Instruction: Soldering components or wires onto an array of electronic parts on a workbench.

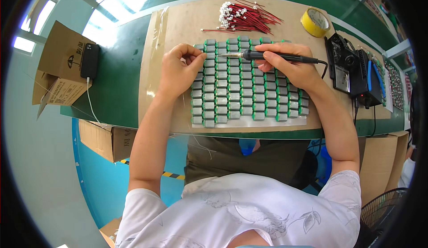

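While our right hand (290, 65) closes thumb and fingers around the handle of a soldering iron (251, 55), its metal tip points left over the upper-left part of a grid of grey-and-green blocks (245, 88); whether tip and block touch, we cannot tell. At the grid's upper-left edge, our left hand (182, 71) pinches thumb and forefinger together; what, if anything, sits between them we cannot tell. Under the grid we see a white sheet (292, 122). Beyond its far edge lies a heap of red wires (253, 21) with white connectors; past its far right corner, a roll of yellow tape (309, 18). Right of the grid stands a black boxy unit (370, 100).
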`<state>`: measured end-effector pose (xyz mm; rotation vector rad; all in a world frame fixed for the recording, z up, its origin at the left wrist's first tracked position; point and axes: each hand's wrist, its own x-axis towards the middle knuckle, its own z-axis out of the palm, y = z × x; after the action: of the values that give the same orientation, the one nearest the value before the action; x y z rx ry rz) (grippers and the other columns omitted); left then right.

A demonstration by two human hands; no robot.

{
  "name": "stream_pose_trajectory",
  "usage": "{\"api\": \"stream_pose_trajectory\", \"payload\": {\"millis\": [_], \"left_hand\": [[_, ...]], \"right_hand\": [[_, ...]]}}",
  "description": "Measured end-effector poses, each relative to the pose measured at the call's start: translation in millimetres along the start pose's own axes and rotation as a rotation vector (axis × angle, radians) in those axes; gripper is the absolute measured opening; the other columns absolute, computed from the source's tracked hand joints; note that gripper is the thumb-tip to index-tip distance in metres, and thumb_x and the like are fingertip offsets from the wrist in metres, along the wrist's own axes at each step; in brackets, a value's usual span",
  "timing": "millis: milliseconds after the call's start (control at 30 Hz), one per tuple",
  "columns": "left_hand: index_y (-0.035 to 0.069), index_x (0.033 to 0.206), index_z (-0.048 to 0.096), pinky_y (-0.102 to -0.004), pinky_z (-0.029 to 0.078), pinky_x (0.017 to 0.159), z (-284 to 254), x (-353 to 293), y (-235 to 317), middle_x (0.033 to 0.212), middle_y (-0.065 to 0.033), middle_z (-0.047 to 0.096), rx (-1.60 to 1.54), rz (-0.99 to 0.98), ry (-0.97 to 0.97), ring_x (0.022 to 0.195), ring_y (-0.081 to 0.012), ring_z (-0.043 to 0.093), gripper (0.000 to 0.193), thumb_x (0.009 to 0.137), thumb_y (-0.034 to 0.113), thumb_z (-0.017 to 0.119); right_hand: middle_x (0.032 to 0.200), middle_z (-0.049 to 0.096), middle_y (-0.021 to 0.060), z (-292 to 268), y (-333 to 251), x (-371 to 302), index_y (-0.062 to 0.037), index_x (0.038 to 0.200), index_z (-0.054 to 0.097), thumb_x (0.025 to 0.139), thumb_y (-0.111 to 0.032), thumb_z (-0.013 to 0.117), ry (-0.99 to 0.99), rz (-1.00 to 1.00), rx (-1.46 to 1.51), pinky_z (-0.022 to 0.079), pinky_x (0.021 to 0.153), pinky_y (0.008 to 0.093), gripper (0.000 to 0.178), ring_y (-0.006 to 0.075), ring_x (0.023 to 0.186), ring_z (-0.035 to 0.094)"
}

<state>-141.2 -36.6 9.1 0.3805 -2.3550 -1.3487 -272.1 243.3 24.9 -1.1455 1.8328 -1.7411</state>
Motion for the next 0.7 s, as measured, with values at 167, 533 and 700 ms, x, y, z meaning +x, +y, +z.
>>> {"api": "stream_pose_trajectory", "payload": {"millis": [167,533,700], "left_hand": [[0.0,0.091,0.077,-0.0205,0.046,0.064,-1.0,-1.0,3.1,0.08,0.0023,0.069,0.051,0.012,-0.021,0.072,-0.003,0.056,0.01,0.088,0.009,0.081],[0.0,0.092,0.077,-0.0207,0.048,0.063,0.0,-1.6,4.5,0.08,0.0013,0.071,0.103,0.029,-0.014,0.071,-0.0031,0.058,0.013,0.089,0.012,0.083],[0.0,0.088,0.076,-0.0248,0.049,0.064,0.9,-1.5,6.0,0.081,-0.0007,0.069,0.074,0.023,-0.012,0.069,-0.0065,0.055,0.013,0.087,0.012,0.082]], "right_hand": [[0.094,0.077,0.0115,0.4,-0.4,0.0,0.0064,0.123,0.073,0.102,-0.002,0.064,-0.003,-0.001,-0.007,0.063,0.081,0.029,0.025,0.0146,0.083,0.076],[0.094,0.077,0.0116,1.0,-0.8,-0.5,0.006,0.123,0.073,0.101,-0.002,0.064,-0.008,-0.001,0.008,0.063,0.08,0.0279,0.025,0.0142,0.083,0.076],[0.094,0.077,0.0119,1.5,-2.1,-0.7,0.0061,0.123,0.073,0.101,-0.002,0.064,-0.007,-0.008,0.013,0.063,0.08,0.0281,0.024,0.0144,0.084,0.076]]}}
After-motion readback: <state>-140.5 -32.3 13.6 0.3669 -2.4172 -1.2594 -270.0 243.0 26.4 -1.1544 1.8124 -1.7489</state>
